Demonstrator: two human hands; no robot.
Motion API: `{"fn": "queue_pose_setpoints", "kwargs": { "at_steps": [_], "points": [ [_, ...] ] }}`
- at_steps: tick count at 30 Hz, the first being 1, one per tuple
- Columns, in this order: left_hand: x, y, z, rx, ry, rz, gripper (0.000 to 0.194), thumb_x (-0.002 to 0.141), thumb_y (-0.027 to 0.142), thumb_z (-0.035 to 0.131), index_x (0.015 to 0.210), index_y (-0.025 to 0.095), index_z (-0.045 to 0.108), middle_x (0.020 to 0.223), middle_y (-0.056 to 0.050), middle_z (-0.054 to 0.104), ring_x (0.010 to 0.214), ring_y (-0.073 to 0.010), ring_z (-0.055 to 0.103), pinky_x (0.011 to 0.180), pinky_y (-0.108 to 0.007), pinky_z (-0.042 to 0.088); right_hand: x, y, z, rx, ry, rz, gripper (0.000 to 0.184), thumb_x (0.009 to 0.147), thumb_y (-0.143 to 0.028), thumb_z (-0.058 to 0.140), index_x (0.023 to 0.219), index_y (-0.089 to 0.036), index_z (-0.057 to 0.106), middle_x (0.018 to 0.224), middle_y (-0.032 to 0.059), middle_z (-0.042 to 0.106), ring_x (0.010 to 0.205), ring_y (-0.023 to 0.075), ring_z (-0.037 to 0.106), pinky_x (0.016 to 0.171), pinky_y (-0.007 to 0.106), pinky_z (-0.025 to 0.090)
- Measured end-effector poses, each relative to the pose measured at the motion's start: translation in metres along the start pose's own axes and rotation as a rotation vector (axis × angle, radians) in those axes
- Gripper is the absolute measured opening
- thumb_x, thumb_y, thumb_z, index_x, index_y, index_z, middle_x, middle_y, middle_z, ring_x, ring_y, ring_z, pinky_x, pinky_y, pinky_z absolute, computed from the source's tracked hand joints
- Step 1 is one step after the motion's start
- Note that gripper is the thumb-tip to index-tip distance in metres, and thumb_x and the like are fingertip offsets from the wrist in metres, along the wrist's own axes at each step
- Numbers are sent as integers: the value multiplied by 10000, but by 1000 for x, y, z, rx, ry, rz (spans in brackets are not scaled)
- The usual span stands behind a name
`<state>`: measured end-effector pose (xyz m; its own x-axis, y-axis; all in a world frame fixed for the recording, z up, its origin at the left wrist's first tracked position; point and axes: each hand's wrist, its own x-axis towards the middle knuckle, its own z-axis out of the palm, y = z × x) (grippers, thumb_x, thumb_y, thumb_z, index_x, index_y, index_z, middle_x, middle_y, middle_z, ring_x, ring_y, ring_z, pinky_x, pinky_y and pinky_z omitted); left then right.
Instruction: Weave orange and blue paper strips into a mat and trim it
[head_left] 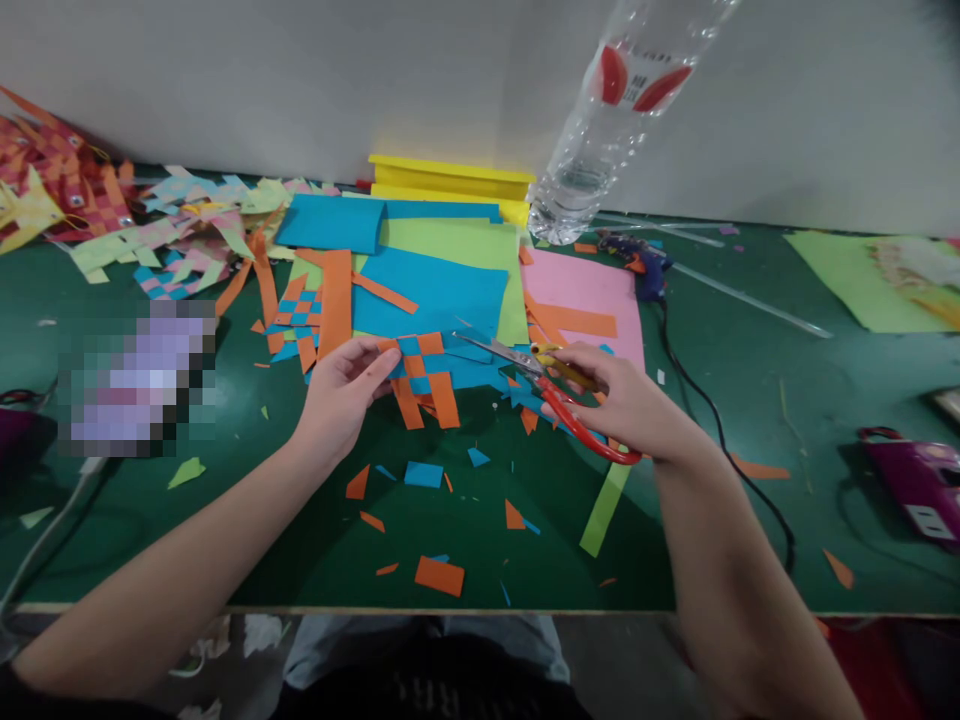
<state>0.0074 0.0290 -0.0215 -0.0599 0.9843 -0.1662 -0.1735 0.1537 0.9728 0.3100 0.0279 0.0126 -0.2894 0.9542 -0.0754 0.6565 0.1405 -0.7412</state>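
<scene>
My left hand [349, 385] pinches a woven paper piece [421, 365] of orange and blue strips, with orange ends hanging down. To its right, my right hand [619, 395] is closed around scissors [559, 395] with red handles. Their blades point left toward the woven paper and look slightly apart. A yellow-brown part shows under the fingers; I cannot tell what it belongs to. Behind the hands lie blue paper sheets [439, 290], with green paper under them. Another orange-and-blue woven piece [296, 310] lies beyond my left hand.
A water bottle [592, 150] stands behind. A glue gun [637, 262] lies at right, its cord running forward. A phone [142, 375] rests at left on the green table [300, 560]. Several woven paper fish [75, 185] are piled back left. Paper scraps [440, 575] dot the front.
</scene>
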Motion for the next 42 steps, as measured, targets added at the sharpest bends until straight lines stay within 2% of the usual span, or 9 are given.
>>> {"fn": "queue_pose_setpoints", "kwargs": {
  "at_steps": [10, 13, 17, 22, 27, 31, 36, 42],
  "points": [
    [0, -2, -2, 12, -9, 7, 317, 728, 448, 818, 840, 193, 666, 859, -12, 692, 825, -185, 683, 748, -327, 598, 0, 5, -3, -17, 39, -4, 491, 656, -354, 721, 1113, -174, 715, 1141, 122, 709, 994, 309, 701, 834, 449, 593],
    [0, -1, -2, 8, -11, 4, 310, 729, 439, 821, 840, 190, 674, 860, -14, 692, 827, -184, 683, 748, -323, 599, 0, 2, -4, -56, 38, 4, 404, 693, -363, 691, 1052, -186, 743, 1032, 106, 733, 870, 280, 712, 726, 412, 592],
    [2, -3, -2, 6, -1, 0, 309, 730, 433, 822, 845, 185, 676, 847, -14, 688, 835, -189, 684, 749, -324, 597, 1, -2, -3, -50, 32, 12, 356, 731, -394, 675, 1021, -196, 738, 1009, 102, 730, 831, 267, 706, 720, 420, 584],
    [4, -4, -4, 5, 9, -6, 330, 720, 442, 830, 843, 179, 674, 829, -15, 685, 814, -191, 686, 723, -321, 602, 3, 5, 3, 21, 68, 51, 371, 741, -419, 713, 1035, -203, 646, 1122, 117, 695, 948, 300, 698, 852, 496, 580],
    [7, -2, -7, 14, 30, -4, 329, 715, 438, 832, 842, 178, 675, 856, -23, 702, 823, -195, 692, 740, -332, 607, 5, 9, 9, 102, 96, 78, 451, 748, -468, 728, 1083, -212, 567, 1173, 139, 673, 1063, 320, 676, 936, 518, 560],
    [10, -1, -9, 25, 55, 4, 326, 710, 428, 827, 851, 175, 678, 881, -35, 711, 858, -216, 700, 765, -364, 611, 4, 7, 11, -22, 97, 62, 450, 800, -497, 649, 1132, -217, 534, 1218, 157, 636, 1084, 328, 653, 924, 533, 537],
    [14, -3, -12, 33, 50, 30, 342, 720, 433, 814, 908, 177, 689, 951, -56, 724, 900, -234, 703, 781, -377, 611, 2, 1, 13, -232, 81, 28, 573, 770, -550, 625, 1219, -218, 499, 1312, 172, 550, 1186, 375, 564, 979, 583, 448],
    [17, -6, -14, 95, 30, 76, 367, 728, 398, 829, 1005, 195, 702, 951, -48, 729, 934, -232, 701, 835, -378, 592, 0, 1, 13, -301, 114, 2, 581, 749, -506, 623, 1232, -214, 485, 1327, 168, 538, 1159, 361, 550, 931, 539, 457]
  ]
}}
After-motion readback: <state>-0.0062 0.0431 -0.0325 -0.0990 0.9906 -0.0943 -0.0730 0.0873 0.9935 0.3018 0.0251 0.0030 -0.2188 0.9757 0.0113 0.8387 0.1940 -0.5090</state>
